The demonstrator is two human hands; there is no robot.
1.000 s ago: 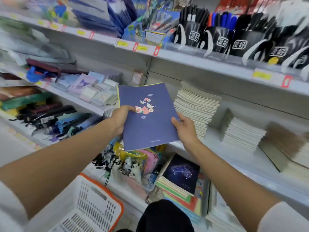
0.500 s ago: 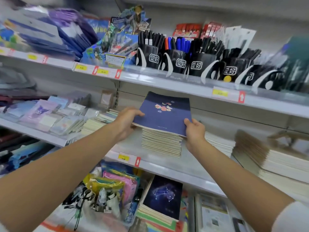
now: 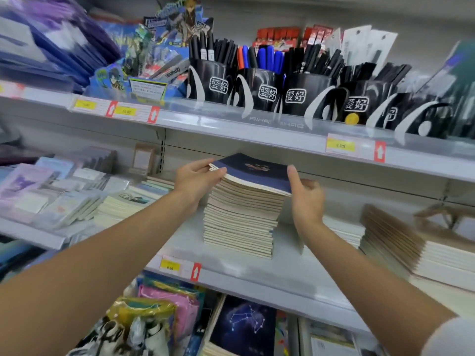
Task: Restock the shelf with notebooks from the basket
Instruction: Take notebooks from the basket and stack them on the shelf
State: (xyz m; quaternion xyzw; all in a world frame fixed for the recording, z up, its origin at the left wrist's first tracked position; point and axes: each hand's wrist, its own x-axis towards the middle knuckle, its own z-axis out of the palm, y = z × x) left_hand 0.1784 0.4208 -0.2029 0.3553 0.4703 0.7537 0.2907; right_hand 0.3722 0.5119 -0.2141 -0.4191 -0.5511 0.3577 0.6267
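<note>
My left hand (image 3: 195, 181) pinches the navy notebook (image 3: 257, 173) atop the stack (image 3: 241, 222). My right hand (image 3: 307, 199) touches its edge; grip unclear.

Each black pen cup (image 3: 218, 84) on the upper shelf (image 3: 231, 133) is carrying the white characters 爱好. The clear rail (image 3: 291, 124) in front is showing AIHAO. A yellow price label (image 3: 340, 145) on that shelf's edge is reading 2.00. Another yellow label (image 3: 169, 267) on the middle shelf (image 3: 257, 283) is reading 6.00. Red tags (image 3: 380, 151) beside them are displaying white up-arrows.
</note>
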